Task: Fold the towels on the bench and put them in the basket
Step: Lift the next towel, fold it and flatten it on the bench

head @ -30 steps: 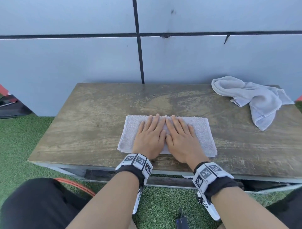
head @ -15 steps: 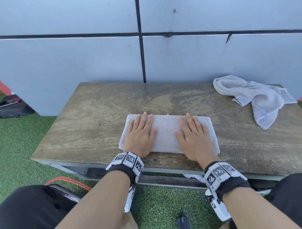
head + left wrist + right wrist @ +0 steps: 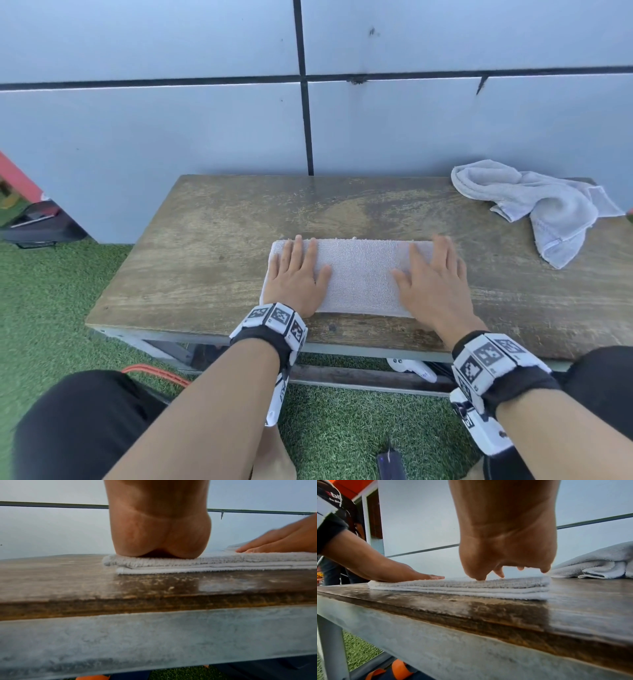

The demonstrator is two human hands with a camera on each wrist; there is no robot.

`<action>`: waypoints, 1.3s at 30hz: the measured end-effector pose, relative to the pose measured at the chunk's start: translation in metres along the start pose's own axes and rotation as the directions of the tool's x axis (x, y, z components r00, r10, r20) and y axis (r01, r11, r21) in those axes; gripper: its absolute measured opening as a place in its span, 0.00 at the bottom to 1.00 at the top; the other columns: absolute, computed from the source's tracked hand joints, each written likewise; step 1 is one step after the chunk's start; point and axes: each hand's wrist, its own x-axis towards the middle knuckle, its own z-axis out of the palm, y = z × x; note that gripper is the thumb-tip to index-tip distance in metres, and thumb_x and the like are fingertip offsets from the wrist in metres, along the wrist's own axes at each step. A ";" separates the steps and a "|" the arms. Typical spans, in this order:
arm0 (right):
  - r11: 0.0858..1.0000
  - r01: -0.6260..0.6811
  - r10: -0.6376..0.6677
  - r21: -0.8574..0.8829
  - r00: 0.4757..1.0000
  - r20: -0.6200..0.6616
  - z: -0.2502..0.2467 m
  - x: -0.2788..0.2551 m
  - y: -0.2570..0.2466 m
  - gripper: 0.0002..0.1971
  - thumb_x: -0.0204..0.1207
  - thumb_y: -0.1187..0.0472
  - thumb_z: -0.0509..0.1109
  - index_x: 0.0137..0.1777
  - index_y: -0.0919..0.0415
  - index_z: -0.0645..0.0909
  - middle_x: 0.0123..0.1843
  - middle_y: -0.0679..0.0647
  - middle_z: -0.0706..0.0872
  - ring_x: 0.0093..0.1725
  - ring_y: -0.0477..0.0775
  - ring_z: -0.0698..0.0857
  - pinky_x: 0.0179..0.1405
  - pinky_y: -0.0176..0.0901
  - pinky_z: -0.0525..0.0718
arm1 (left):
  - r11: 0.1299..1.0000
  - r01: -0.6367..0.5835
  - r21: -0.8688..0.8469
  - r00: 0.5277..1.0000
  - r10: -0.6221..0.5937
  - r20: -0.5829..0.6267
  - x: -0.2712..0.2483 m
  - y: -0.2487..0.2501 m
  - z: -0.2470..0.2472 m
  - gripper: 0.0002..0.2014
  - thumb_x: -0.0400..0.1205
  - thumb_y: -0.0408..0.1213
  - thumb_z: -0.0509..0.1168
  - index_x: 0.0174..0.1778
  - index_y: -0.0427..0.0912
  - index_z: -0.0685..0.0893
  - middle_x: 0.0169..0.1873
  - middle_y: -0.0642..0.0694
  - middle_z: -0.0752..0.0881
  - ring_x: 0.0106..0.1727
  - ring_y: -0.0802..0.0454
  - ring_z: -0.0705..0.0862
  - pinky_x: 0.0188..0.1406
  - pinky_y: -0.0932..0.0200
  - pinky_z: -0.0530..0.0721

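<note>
A folded grey towel point(image 3: 359, 274) lies in several layers near the front edge of the wooden bench point(image 3: 212, 246). My left hand point(image 3: 296, 274) presses flat on its left end, fingers straight. My right hand point(image 3: 430, 277) lies flat on its right end. From the left wrist view the towel point(image 3: 223, 562) shows stacked layers under my left palm point(image 3: 159, 534). In the right wrist view the towel point(image 3: 471, 586) sits beneath my right hand point(image 3: 505, 540). A crumpled grey towel point(image 3: 534, 205) lies at the bench's back right corner. No basket is in view.
A grey panelled wall point(image 3: 205, 120) stands right behind the bench. Green artificial turf point(image 3: 51, 291) surrounds it. An orange-edged thing point(image 3: 154, 371) shows beside my left knee. A dark object point(image 3: 37, 226) lies on the ground at far left.
Both hands have slid apart, from touching at the towel's middle out to its two ends. The towel stays in place and lies flatter.
</note>
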 end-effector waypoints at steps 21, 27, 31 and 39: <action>0.937 0.203 -0.264 0.286 0.945 0.193 -0.007 -0.033 -0.017 0.32 0.76 0.77 0.62 0.78 0.52 0.70 0.81 0.54 0.60 0.80 0.58 0.61 0.74 0.48 0.70 | 0.978 -0.113 -0.176 0.977 0.142 0.158 -0.071 -0.016 -0.036 0.20 0.83 0.39 0.64 0.71 0.50 0.73 0.49 0.46 0.80 0.48 0.48 0.79 0.47 0.53 0.76; 0.898 0.149 -0.223 0.413 0.965 0.137 0.008 -0.038 0.007 0.39 0.71 0.83 0.65 0.78 0.48 0.71 0.84 0.51 0.55 0.83 0.59 0.60 0.75 0.49 0.72 | 0.963 -0.243 -0.115 0.949 0.260 0.177 -0.081 -0.016 -0.023 0.50 0.72 0.37 0.72 0.81 0.72 0.49 0.65 0.48 0.70 0.66 0.46 0.72 0.73 0.39 0.65; 0.875 0.165 -0.249 0.455 0.960 0.131 0.018 -0.040 0.023 0.37 0.75 0.73 0.73 0.78 0.41 0.69 0.83 0.46 0.55 0.79 0.56 0.67 0.73 0.49 0.76 | 0.947 -0.295 0.128 0.951 0.278 0.136 -0.086 -0.009 -0.011 0.60 0.68 0.40 0.79 0.82 0.70 0.40 0.67 0.44 0.65 0.68 0.44 0.68 0.71 0.37 0.67; 0.857 0.189 -0.370 0.480 0.873 0.317 0.012 -0.052 0.032 0.45 0.75 0.69 0.73 0.78 0.24 0.59 0.86 0.37 0.36 0.86 0.57 0.56 0.77 0.53 0.74 | 0.949 -0.309 0.055 0.950 0.310 -0.020 -0.088 0.001 -0.005 0.43 0.76 0.32 0.68 0.80 0.71 0.57 0.58 0.50 0.65 0.62 0.49 0.72 0.65 0.33 0.72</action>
